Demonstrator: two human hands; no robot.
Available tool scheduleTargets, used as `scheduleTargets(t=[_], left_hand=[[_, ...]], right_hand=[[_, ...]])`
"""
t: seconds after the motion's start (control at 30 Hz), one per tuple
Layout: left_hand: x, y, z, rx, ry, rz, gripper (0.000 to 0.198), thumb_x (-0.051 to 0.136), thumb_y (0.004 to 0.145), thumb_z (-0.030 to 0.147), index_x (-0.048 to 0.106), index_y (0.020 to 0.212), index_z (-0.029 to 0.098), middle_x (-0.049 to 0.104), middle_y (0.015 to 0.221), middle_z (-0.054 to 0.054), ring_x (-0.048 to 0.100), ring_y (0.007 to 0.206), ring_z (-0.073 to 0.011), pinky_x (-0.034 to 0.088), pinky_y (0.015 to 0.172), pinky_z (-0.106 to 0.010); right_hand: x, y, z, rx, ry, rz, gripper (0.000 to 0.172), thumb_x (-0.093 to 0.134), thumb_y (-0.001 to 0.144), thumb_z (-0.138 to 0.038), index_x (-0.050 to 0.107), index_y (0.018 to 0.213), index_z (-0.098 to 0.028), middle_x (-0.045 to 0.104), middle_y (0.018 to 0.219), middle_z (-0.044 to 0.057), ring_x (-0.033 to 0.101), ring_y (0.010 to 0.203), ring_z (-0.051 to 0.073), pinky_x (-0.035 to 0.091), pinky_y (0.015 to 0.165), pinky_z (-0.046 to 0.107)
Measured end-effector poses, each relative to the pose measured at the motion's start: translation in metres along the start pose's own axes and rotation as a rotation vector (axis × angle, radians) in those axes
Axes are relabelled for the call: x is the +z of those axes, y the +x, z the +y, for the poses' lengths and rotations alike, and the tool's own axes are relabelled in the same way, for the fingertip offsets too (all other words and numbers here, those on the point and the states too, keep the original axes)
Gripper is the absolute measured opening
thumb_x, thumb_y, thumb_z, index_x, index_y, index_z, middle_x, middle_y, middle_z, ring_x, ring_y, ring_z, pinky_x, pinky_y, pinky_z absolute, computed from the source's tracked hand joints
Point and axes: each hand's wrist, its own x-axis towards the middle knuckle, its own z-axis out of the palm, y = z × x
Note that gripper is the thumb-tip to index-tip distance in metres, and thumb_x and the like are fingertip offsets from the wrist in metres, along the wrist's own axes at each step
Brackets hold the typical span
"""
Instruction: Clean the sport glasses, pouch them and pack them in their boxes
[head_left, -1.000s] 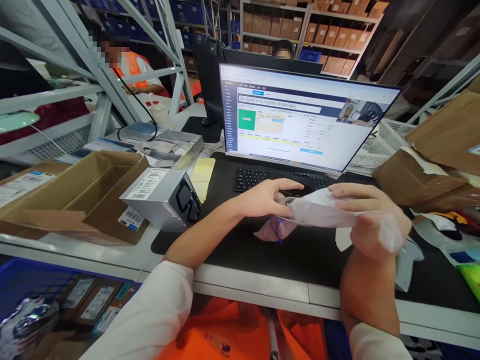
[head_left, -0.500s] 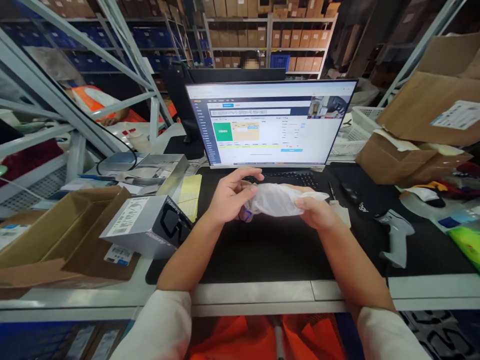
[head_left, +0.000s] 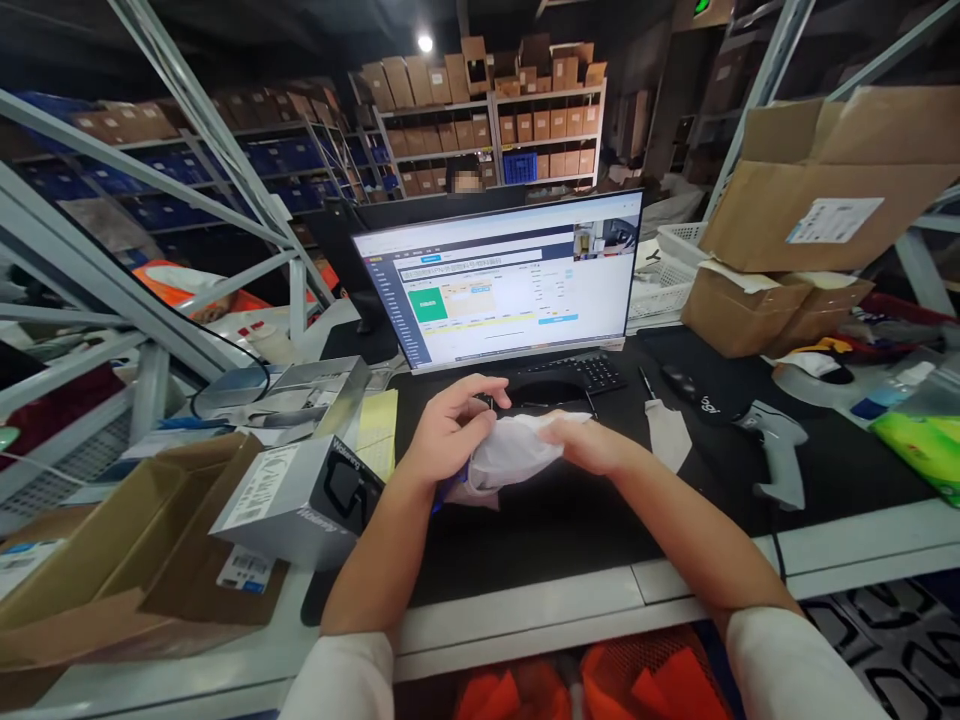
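White pouch point(head_left: 514, 458) between two hands, on the near side of the monitor point(head_left: 495, 295).

From here its long axis runs crosswise, right end slightly closer to the monitor; both hands touch it, neither nearer. The right hand point(head_left: 585, 443) pinches that end; the left hand point(head_left: 450, 432) cups the other, thumb and forefinger parted, hidden fingers' grip impossible to tell.
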Motion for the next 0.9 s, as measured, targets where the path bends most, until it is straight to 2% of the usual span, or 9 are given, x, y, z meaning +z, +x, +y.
scheduleTargets(t=[0.07,0.17,0.33,0.4,0.47,0.6,0.7,0.8,0.9], left_hand=[[0.000,0.000,0.006,0.057,0.138,0.038,0.032,0.062,0.090,0.019,0.067,0.121,0.023,0.065,0.107,-0.005,0.053,0.060,-0.0045,0.042,0.053,-0.019],[0.002,-0.005,0.018,0.124,0.426,0.114,0.034,0.067,0.087,0.024,0.066,0.121,0.022,0.061,0.111,-0.005,0.055,0.069,-0.0072,0.048,0.067,-0.025],[0.012,-0.012,0.029,-0.033,0.683,0.139,0.013,0.062,0.091,0.032,0.064,0.091,0.019,0.061,0.080,0.000,0.058,0.072,-0.0135,0.043,0.067,-0.027],[0.015,-0.011,0.028,-0.031,0.710,0.125,0.015,0.059,0.092,0.032,0.062,0.086,0.018,0.061,0.075,0.001,0.057,0.070,-0.0140,0.041,0.066,-0.028],[0.015,-0.010,0.025,-0.005,0.730,0.131,0.017,0.057,0.093,0.031,0.060,0.082,0.018,0.060,0.073,0.001,0.055,0.068,-0.0137,0.039,0.066,-0.028],[0.009,-0.007,0.021,0.006,0.584,0.137,0.021,0.060,0.093,0.032,0.059,0.078,0.018,0.059,0.073,0.002,0.053,0.067,-0.0116,0.039,0.064,-0.025],[0.008,-0.008,0.021,0.051,0.506,0.202,0.024,0.059,0.095,0.034,0.057,0.077,0.018,0.055,0.070,0.003,0.050,0.062,-0.0104,0.038,0.060,-0.024],[0.014,-0.013,0.026,0.212,0.569,0.311,0.028,0.055,0.099,0.034,0.053,0.075,0.019,0.050,0.066,0.003,0.046,0.059,-0.0105,0.037,0.060,-0.026],[0.023,-0.020,0.032,0.490,0.703,0.378,0.024,0.056,0.099,0.031,0.053,0.079,0.020,0.051,0.065,0.003,0.048,0.060,-0.0114,0.037,0.061,-0.028]], right_hand=[[0.001,-0.006,-0.006,-0.033,-0.024,0.097,0.029,0.058,0.079,-0.044,0.059,0.069,-0.017,0.055,0.067,0.000,0.044,0.067,0.015,0.037,0.066,0.030],[0.001,-0.019,-0.016,-0.107,-0.107,0.289,0.030,0.056,0.086,-0.043,0.063,0.073,-0.017,0.062,0.072,0.001,0.053,0.074,0.018,0.042,0.072,0.032],[0.003,-0.032,-0.026,-0.189,-0.083,0.571,0.028,0.059,0.088,-0.044,0.074,0.089,-0.021,0.074,0.095,0.004,0.065,0.099,0.027,0.051,0.090,0.036],[0.003,-0.031,-0.027,-0.169,-0.058,0.540,0.029,0.060,0.089,-0.044,0.076,0.100,-0.022,0.076,0.108,0.004,0.065,0.111,0.029,0.051,0.098,0.038],[-0.001,-0.030,-0.027,-0.133,-0.045,0.426,0.034,0.060,0.091,-0.047,0.076,0.109,-0.023,0.075,0.117,0.005,0.064,0.119,0.031,0.050,0.104,0.042],[-0.015,-0.029,-0.021,-0.027,-0.015,0.218,0.045,0.060,0.091,-0.057,0.073,0.121,-0.026,0.074,0.123,0.006,0.062,0.125,0.033,0.053,0.104,0.047],[-0.015,-0.024,-0.015,-0.002,0.001,0.159,0.045,0.059,0.092,-0.058,0.071,0.126,-0.030,0.070,0.132,0.005,0.058,0.132,0.032,0.051,0.107,0.047],[-0.003,-0.020,-0.014,-0.039,0.025,0.233,0.047,0.058,0.093,-0.058,0.069,0.129,-0.031,0.069,0.134,0.005,0.056,0.134,0.033,0.050,0.109,0.049],[0.009,-0.020,-0.016,-0.045,0.029,0.261,0.048,0.055,0.093,-0.060,0.069,0.131,-0.032,0.071,0.130,0.007,0.057,0.134,0.033,0.050,0.109,0.048]])
